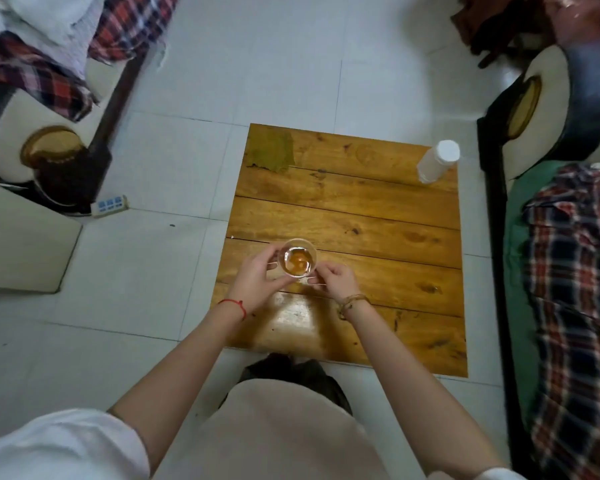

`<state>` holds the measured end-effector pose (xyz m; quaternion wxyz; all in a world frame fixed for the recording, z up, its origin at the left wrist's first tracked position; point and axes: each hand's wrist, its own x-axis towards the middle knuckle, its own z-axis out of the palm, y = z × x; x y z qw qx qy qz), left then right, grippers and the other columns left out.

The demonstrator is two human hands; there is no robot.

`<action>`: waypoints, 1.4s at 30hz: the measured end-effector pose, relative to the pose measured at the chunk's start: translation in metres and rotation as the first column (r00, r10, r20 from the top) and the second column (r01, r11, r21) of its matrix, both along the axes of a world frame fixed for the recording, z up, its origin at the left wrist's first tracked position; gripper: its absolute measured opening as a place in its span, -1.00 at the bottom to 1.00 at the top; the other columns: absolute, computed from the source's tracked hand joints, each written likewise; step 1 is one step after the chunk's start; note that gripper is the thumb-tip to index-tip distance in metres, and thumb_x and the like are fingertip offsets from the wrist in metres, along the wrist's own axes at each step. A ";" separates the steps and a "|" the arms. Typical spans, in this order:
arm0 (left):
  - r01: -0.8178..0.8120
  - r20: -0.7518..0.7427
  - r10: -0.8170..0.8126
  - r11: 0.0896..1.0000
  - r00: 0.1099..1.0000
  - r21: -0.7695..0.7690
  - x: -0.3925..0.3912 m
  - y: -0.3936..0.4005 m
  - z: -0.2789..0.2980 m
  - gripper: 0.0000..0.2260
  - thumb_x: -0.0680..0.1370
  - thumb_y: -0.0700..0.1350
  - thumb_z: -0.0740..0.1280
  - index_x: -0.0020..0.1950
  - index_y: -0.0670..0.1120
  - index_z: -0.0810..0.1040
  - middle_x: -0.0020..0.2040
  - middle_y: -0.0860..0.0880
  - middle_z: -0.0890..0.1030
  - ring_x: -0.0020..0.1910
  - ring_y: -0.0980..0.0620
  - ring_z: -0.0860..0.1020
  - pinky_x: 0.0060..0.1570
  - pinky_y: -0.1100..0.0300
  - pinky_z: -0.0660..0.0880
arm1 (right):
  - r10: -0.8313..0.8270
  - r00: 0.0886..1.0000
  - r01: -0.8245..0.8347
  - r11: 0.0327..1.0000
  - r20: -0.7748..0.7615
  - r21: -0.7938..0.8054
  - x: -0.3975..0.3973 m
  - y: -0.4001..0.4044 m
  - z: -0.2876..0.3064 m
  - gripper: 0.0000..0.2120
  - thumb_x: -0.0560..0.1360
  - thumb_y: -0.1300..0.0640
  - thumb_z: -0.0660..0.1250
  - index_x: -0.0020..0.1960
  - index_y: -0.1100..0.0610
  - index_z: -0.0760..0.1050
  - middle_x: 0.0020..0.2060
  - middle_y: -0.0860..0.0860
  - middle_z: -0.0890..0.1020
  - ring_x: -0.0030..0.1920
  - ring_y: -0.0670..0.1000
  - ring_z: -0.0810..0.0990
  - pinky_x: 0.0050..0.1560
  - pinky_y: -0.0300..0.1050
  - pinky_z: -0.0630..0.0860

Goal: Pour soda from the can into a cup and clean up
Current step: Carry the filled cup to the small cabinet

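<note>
A clear glass cup (298, 260) with amber liquid in it is near the left side of a low wooden table (378, 216). My left hand (257, 277) wraps around the cup's left side. My right hand (335, 277) pinches the cup's clear handle at its lower right. A white can or bottle (438, 161) stands upright at the table's far right corner, well away from both hands. A green cloth (270, 152) lies flat at the table's far left corner.
White tiled floor (153, 258) surrounds the table. Sofas draped in plaid cloth flank it at left (45, 74) and right (575, 271). A power strip (110, 205) lies on the floor to the left. My knees (291, 420) are at the table's near edge.
</note>
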<state>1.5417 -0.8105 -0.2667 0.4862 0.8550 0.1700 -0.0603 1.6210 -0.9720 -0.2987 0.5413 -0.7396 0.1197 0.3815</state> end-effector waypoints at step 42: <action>-0.851 0.152 0.842 0.524 0.517 -0.008 -0.444 0.235 0.151 -0.45 0.37 -0.08 0.57 0.32 0.01 0.50 0.17 0.09 0.60 0.15 0.18 0.56 0.12 0.46 0.45 | 0.824 0.539 -0.833 0.492 0.174 0.254 -0.342 0.370 0.146 -0.69 0.62 0.25 0.14 -0.18 0.17 0.60 -0.31 0.00 0.68 -0.28 -0.06 0.62 -0.11 -0.19 0.58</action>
